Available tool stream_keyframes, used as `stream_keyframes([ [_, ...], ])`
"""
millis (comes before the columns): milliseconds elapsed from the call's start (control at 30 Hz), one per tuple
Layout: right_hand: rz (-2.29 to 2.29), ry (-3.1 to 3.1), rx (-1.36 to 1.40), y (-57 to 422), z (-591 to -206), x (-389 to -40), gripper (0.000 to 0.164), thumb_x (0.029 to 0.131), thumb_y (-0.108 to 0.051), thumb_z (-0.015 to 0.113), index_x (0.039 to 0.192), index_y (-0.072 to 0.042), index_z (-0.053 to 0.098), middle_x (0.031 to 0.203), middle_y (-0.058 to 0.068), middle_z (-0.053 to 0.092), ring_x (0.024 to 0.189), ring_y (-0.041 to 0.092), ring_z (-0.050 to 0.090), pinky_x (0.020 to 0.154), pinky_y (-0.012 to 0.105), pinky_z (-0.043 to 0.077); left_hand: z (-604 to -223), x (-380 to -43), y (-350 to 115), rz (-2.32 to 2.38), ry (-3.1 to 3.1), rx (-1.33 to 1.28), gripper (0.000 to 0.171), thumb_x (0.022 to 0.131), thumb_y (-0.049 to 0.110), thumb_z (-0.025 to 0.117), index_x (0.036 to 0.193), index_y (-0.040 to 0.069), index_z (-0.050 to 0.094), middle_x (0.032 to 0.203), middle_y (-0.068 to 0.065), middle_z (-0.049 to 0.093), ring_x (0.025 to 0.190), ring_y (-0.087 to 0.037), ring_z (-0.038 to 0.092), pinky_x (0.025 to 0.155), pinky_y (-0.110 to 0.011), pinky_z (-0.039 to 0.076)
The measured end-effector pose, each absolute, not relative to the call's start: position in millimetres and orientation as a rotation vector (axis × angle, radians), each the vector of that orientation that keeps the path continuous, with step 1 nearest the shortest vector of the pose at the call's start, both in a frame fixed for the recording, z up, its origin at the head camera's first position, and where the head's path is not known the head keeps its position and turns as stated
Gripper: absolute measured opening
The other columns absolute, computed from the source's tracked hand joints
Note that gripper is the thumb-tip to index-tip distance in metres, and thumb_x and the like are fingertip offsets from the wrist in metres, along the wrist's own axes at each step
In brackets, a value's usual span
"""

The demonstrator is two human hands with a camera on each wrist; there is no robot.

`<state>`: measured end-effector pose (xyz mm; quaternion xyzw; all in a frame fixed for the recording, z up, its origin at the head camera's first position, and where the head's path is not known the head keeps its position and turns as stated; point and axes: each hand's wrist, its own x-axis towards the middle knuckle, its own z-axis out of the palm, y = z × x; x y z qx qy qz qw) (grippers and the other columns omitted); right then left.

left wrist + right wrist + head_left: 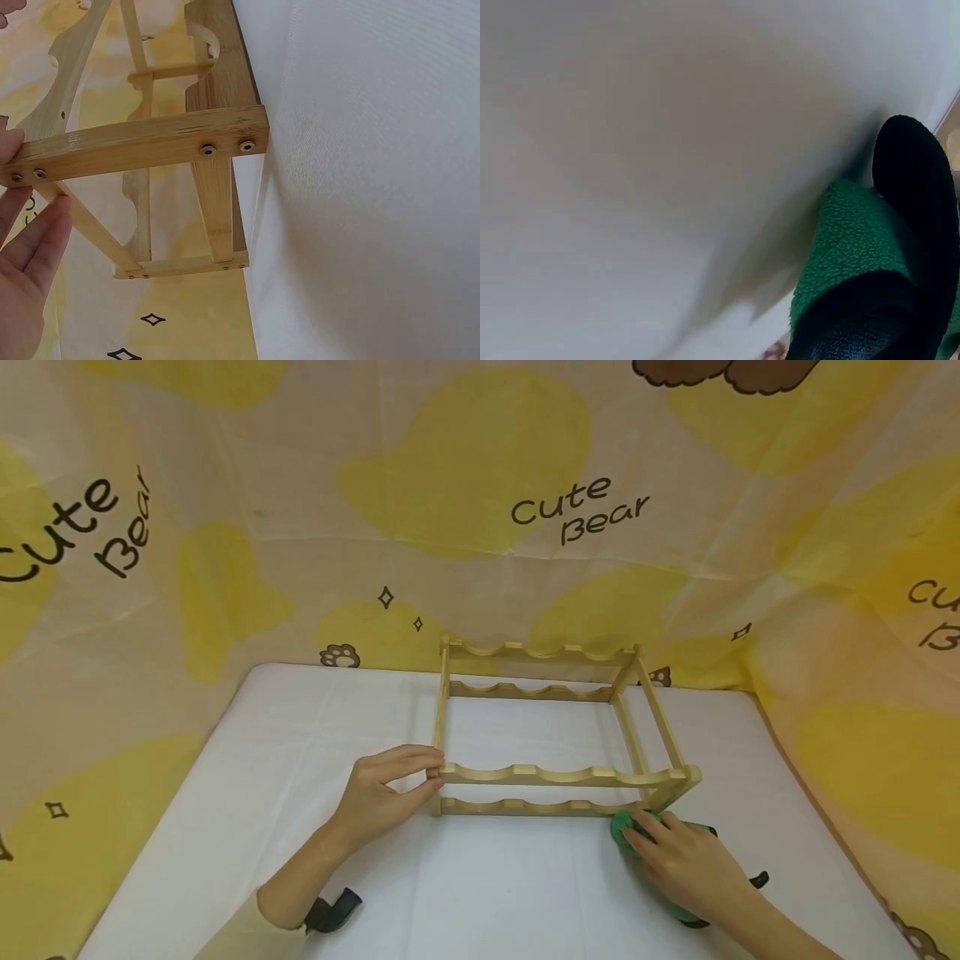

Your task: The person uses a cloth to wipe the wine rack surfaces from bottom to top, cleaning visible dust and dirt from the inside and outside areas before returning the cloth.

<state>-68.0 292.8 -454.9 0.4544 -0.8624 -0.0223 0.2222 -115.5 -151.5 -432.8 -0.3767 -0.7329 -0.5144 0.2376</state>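
Note:
A light wooden rack (pixel 525 775) with scalloped rails stands on the white table. My left hand (pixel 378 797) grips its front left corner, thumb and fingers either side of the upright. The left wrist view shows the rack's end bar (pixel 150 139) with screw heads, and the fingers (pixel 49 240) at its upper end. My right hand (pixel 693 864) holds a green cloth (pixel 622 833) with black edging beside the rack's lower front right corner; whether cloth and wood touch, I cannot tell. In the right wrist view the green fabric (pixel 855 232) has a terry texture, and the fingers are hidden.
White cloth covers the table (pixel 510 893). Behind and at both sides hangs a yellow patterned curtain (pixel 465 468) with "Cute Bear" lettering. A black piece (pixel 333 910) shows beside the left wrist.

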Motion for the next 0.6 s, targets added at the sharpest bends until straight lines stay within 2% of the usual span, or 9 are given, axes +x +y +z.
stream_keyframes([
  [67,-0.069,-2.38,1.247,301.6,-456.0,-67.5,0.034,0.101,-0.027,0.052,0.11,-0.005,0.076,0.115,0.015,0.069,0.079,0.026,0.064,0.048,0.025,0.053,-432.2,-115.3,-151.2,-1.41,-2.008,-1.029,0.039,0.072,-0.02,0.083,0.107,-0.002,0.079,0.106,-0.014,0.077,0.096,-0.027,0.076,0.091,-0.023,0.06],
  [100,-0.072,-2.379,1.24,305.3,-456.4,-67.2,0.037,0.105,-0.028,0.048,0.111,-0.005,0.076,0.115,0.015,0.069,0.078,0.025,0.063,0.047,0.024,0.052,-432.1,-115.2,-150.9,-1.413,-2.008,-1.027,0.039,0.072,-0.02,0.083,0.107,-0.002,0.079,0.106,-0.014,0.077,0.097,-0.027,0.076,0.091,-0.023,0.06],
  [167,-0.069,-2.371,1.221,310.8,-456.7,-66.6,0.055,0.113,-0.034,0.03,0.11,-0.005,0.076,0.113,0.015,0.069,0.075,0.024,0.061,0.046,0.024,0.051,-432.1,-114.9,-150.9,-1.416,-2.009,-1.024,0.04,0.072,-0.019,0.083,0.107,-0.002,0.079,0.106,-0.014,0.077,0.097,-0.027,0.076,0.091,-0.023,0.06],
  [233,-0.074,-2.361,1.198,315.6,-456.3,-65.8,0.071,0.114,-0.039,0.013,0.108,-0.006,0.076,0.11,0.013,0.068,0.073,0.022,0.06,0.045,0.024,0.049,-432.9,-114.9,-150.7,-1.417,-2.008,-1.025,0.04,0.072,-0.019,0.083,0.107,-0.002,0.079,0.106,-0.014,0.077,0.097,-0.027,0.076,0.092,-0.024,0.06],
  [333,-0.059,-2.344,1.175,321.2,-453.1,-64.5,0.073,0.114,-0.04,0.014,0.106,-0.006,0.077,0.108,0.013,0.068,0.07,0.022,0.058,0.044,0.024,0.048,-435.0,-114.8,-150.3,-1.419,-2.007,-1.031,0.039,0.072,-0.019,0.084,0.108,-0.002,0.079,0.106,-0.014,0.077,0.097,-0.027,0.076,0.092,-0.025,0.06],
  [600,-0.042,-2.267,1.136,331.2,-428.8,-66.2,0.064,0.114,-0.041,0.023,0.107,-0.007,0.077,0.11,0.013,0.068,0.067,0.023,0.056,0.041,0.026,0.048,-435.7,-116.7,-151.5,-1.404,-1.997,-1.038,0.038,0.074,-0.016,0.084,0.108,-0.001,0.079,0.107,-0.012,0.077,0.098,-0.025,0.075,0.092,-0.024,0.06],
])
